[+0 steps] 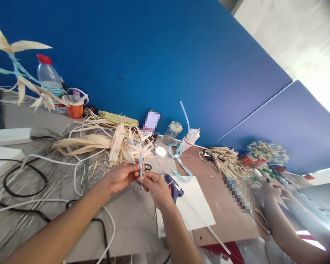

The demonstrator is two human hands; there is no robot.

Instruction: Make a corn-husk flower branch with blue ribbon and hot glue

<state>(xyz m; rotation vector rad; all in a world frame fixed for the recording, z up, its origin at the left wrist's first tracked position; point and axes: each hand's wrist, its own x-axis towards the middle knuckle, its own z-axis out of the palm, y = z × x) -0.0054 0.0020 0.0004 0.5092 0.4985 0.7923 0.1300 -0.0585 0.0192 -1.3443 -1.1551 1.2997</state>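
Observation:
Upright between my hands is a corn-husk flower (142,149) with pale pointed petals and a stem wrapped in light blue ribbon. My left hand (123,178) pinches that stem just under the petals. Lower down, the fingertips of my right hand (155,186) are closed on the same stem, and its tip shows beneath them. A blue glue gun (175,189) lies right by my right hand, partly over a white sheet (195,205). Behind the flower, dried corn husks (117,143) are heaped. Dark scissor handles (147,167) peek out behind my fingers.
Light blue ribbon (178,157) curls near a white tape roll (160,151), a glass jar (172,132) and a cup (187,141). Cables (52,161) and thin wires spread at left, below a bottle (48,73) and finished husk flowers (19,69). A co-worker's hands (273,192) are at right.

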